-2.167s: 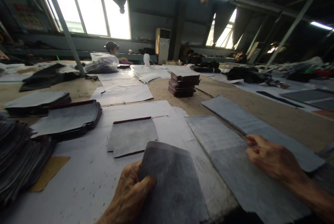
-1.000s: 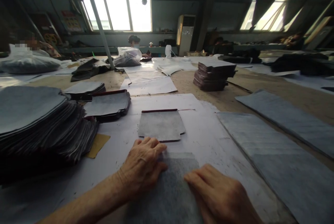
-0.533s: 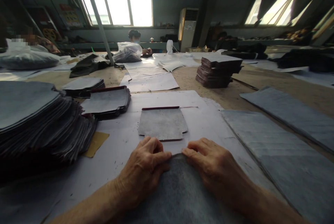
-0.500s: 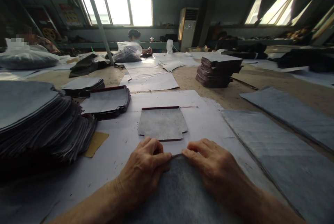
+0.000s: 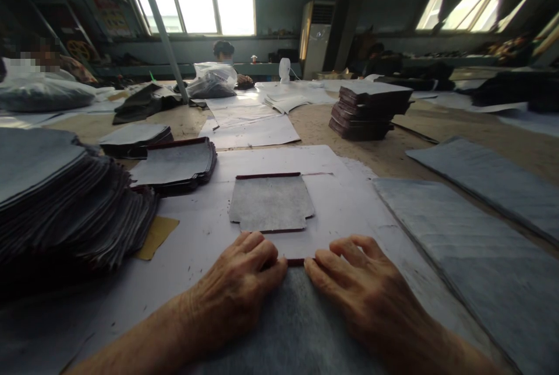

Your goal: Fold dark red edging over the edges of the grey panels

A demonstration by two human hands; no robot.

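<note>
A grey felt-like cut piece [image 5: 292,328] with a dark red far edge lies flat on the white paper right in front of me. My left hand [image 5: 238,290] and my right hand [image 5: 360,290] both rest on its far edge, side by side, fingers bent and pressing down. Neither hand wraps round anything. Just beyond my fingertips lies a second grey cut piece [image 5: 271,203], apart from both hands.
A tall stack of grey pieces [image 5: 65,200] stands at my left, with two lower stacks [image 5: 174,162] behind it. Long grey sheets [image 5: 458,247] lie at the right, a dark stack [image 5: 371,110] farther back. A person [image 5: 223,52] sits at the table's far end.
I laid the grey piece down from my left hand and brought the right hand across from the long sheet. Both hands now press its far edge, where the dark red edge shows.
</note>
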